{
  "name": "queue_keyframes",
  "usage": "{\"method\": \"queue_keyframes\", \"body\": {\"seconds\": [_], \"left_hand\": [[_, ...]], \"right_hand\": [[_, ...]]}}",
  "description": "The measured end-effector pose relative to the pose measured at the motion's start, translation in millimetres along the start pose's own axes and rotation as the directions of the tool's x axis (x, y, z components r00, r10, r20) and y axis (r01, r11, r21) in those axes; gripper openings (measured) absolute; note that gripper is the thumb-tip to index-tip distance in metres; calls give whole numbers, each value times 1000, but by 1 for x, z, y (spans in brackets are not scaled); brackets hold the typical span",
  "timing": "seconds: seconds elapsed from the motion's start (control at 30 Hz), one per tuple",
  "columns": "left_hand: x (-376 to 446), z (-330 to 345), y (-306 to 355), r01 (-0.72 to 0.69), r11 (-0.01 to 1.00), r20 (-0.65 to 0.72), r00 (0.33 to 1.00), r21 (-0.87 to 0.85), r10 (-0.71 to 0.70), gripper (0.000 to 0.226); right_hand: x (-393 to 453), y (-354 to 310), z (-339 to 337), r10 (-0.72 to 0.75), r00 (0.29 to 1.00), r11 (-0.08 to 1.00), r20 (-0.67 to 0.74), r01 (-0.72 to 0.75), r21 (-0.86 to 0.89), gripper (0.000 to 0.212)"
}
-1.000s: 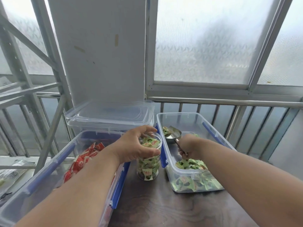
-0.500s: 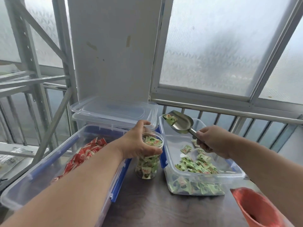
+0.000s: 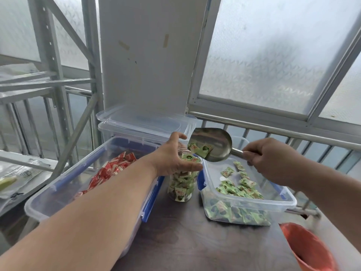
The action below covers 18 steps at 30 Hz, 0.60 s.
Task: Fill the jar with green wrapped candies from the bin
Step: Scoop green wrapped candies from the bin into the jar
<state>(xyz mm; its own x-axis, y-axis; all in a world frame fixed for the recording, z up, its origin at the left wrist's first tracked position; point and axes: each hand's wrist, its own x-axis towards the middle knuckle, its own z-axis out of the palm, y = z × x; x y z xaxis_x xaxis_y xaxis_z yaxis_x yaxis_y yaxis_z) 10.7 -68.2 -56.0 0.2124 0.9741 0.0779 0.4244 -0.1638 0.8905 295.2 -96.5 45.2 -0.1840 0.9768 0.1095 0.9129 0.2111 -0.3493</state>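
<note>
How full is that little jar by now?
Nearly full. Through the clear wall of the jar, green wrapped candies are stacked from the bottom up to the rim, where the left hand grips it.

The shiny, smooth metal scoop (image 3: 213,143) reflects light above the clear glossy plastic jar (image 3: 181,184). Right of the jar, the transparent smooth plastic bin (image 3: 252,204) holds glossy green candy wrappers (image 3: 238,187). Under the jar, the dark wooden table (image 3: 195,241) looks matt.
</note>
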Motion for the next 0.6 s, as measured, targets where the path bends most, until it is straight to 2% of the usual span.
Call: {"method": "queue_keyframes", "body": {"seconds": [0.2,0.4,0.6], "left_hand": [[2,1,-3,1,1000,-36,999,28,0,86],[5,3,-3,-20,1000,-86,996,10,20,77],[6,1,-6,-24,999,-87,996,32,26,47]], "right_hand": [[-15,-21,4,-164,982,975,-93,147,-169,27],[-19,-25,14,-360,912,912,-196,300,-280,22],[-17,-20,11,-426,843,892,-329,330,-308,19]]}}
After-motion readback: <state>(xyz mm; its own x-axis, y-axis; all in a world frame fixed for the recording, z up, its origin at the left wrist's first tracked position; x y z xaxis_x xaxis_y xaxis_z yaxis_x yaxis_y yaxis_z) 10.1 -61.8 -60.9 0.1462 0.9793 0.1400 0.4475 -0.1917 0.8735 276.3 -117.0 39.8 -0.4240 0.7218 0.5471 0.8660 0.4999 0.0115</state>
